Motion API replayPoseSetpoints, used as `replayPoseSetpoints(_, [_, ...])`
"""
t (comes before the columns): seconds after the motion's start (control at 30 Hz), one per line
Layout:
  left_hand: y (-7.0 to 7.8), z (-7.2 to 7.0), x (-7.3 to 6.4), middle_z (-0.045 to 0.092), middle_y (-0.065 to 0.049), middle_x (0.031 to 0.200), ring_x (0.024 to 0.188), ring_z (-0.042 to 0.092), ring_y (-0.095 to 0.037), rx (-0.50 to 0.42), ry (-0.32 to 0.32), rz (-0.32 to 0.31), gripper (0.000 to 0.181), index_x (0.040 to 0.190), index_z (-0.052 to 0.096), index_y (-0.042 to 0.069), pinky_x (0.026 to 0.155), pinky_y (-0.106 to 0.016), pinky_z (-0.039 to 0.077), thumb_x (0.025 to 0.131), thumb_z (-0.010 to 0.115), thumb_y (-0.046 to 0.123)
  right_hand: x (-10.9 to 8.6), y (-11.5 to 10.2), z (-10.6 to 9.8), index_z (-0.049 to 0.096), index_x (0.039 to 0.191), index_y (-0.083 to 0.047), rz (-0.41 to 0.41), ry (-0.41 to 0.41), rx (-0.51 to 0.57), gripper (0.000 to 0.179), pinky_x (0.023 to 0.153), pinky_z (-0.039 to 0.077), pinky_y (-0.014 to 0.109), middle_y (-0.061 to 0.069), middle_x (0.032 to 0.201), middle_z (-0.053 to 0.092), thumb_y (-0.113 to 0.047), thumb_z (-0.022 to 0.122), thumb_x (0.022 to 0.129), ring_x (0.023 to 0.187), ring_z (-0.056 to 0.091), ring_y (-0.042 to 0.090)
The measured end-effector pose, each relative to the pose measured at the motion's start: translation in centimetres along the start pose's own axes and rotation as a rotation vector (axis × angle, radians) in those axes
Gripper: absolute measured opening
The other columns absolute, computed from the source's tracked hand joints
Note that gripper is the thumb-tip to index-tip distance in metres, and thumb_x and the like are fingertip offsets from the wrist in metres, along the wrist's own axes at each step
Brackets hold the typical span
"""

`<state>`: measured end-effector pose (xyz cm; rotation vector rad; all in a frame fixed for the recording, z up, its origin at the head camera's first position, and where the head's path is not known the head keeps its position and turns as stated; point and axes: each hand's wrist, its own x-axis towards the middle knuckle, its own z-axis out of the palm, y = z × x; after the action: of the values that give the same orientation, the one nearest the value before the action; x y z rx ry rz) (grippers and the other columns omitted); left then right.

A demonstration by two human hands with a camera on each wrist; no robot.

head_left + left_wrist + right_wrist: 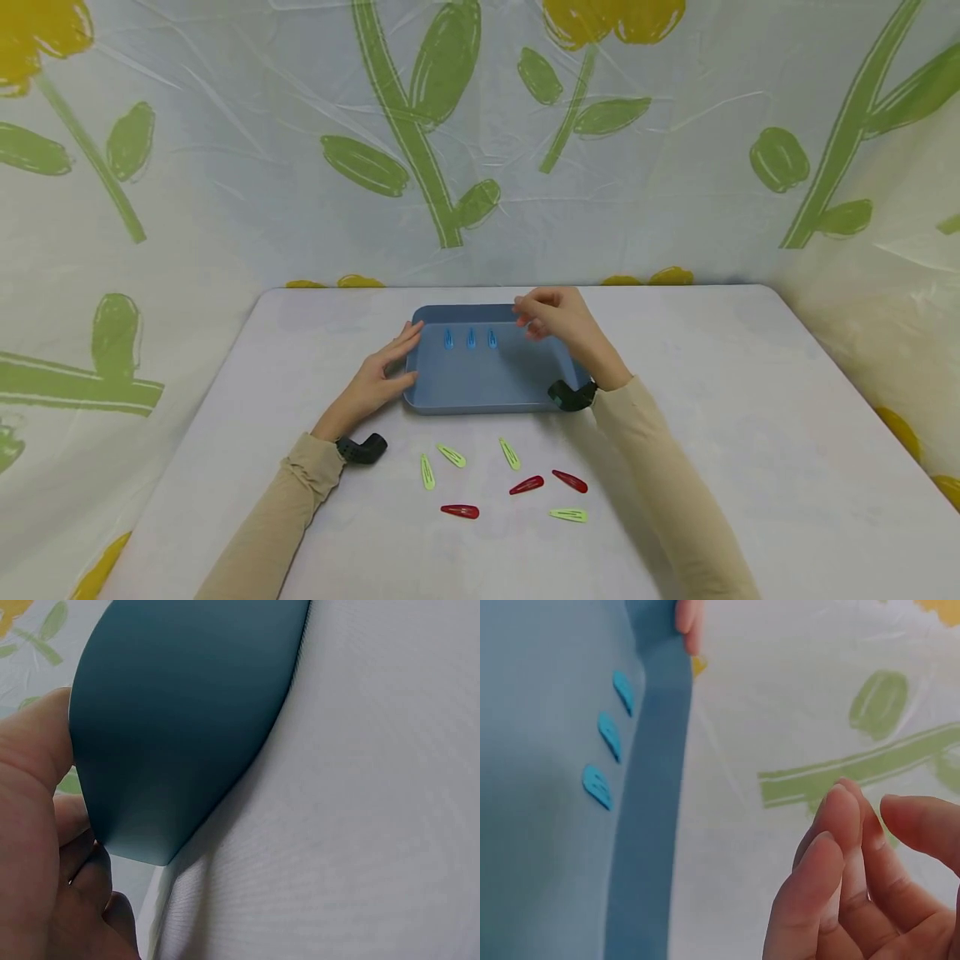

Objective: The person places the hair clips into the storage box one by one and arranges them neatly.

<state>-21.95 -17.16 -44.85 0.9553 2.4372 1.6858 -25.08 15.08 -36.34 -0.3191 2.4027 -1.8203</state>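
Note:
Over the right part of a blue tray hovers my right hand, its fingers loosely bent. In the right wrist view there is a gap between thumb and forefinger, with nothing held. My left hand rests at the tray's left edge, fingers extended along the rim and thumb lower down. The left wrist view has the thumb side of that hand against the tray's outer wall. Three blue snap hair clips lie in a row in the tray, towards its back wall.
In front of the tray, several light green hair clips and three red ones lie scattered on the white table. A flower-patterned sheet hangs behind the table. Each wrist wears a black camera mount.

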Motion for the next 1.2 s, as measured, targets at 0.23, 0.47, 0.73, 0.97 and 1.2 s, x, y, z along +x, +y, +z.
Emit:
replayPoseSetpoints(0.23, [0.3, 0.0, -0.1, 0.021, -0.024, 0.16, 0.15, 0.007, -0.038, 0.015, 0.002, 0.0, 0.065, 0.149, 0.034, -0.008, 0.119, -0.051, 0.012, 0.09, 0.061, -0.013, -1.9, -1.0, -0.4, 0.073, 0.091, -0.002, -0.071, -0.026, -0.068, 0.026, 0.061, 0.055, 0.032, 0.024, 0.086, 0.069, -0.026, 0.065, 0.097, 0.071, 0.062, 0.043])
replayPoseSetpoints(0.47, [0.4, -0.1, -0.1, 0.021, -0.025, 0.16, 0.15, 0.007, -0.04, 0.021, 0.0, 0.005, 0.064, 0.149, 0.034, -0.009, 0.119, -0.051, 0.013, 0.09, 0.061, -0.013, -3.6, -1.2, -0.8, 0.073, 0.094, -0.004, -0.096, -0.052, -0.116, 0.022, 0.063, 0.056, 0.038, 0.016, 0.081, 0.07, -0.024, 0.065, 0.098, 0.064, 0.063, 0.029])
replayPoseSetpoints(0.73, [0.4, 0.1, -0.1, 0.022, -0.023, 0.16, 0.15, 0.008, -0.037, 0.017, 0.003, -0.003, 0.064, 0.148, 0.034, -0.008, 0.119, -0.049, 0.013, 0.09, 0.06, -0.013, -4.9, -1.0, -1.4, 0.073, 0.097, -0.002, -0.097, -0.077, -0.178, 0.018, 0.063, 0.056, 0.039, 0.009, 0.078, 0.07, -0.016, 0.062, 0.098, 0.064, 0.064, 0.026])
replayPoseSetpoints(0.97, [0.4, 0.1, 0.0, 0.021, -0.023, 0.16, 0.151, 0.007, -0.037, 0.007, 0.002, -0.01, 0.064, 0.149, 0.034, -0.008, 0.118, -0.053, 0.013, 0.09, 0.059, -0.013, -6.3, -1.3, -1.7, 0.073, 0.094, -0.005, -0.124, -0.115, -0.23, 0.015, 0.062, 0.055, 0.039, 0.006, 0.075, 0.069, -0.016, 0.065, 0.097, 0.063, 0.063, 0.023])
replayPoseSetpoints(1.2, [0.3, 0.0, 0.0, 0.02, -0.025, 0.16, 0.15, 0.006, -0.038, 0.004, 0.002, -0.004, 0.065, 0.149, 0.034, -0.008, 0.119, -0.054, 0.012, 0.09, 0.06, -0.014, -7.4, -1.7, -1.7, 0.073, 0.091, -0.009, -0.12, -0.166, -0.252, 0.015, 0.061, 0.053, 0.035, 0.005, 0.074, 0.068, -0.021, 0.066, 0.097, 0.064, 0.063, 0.023])
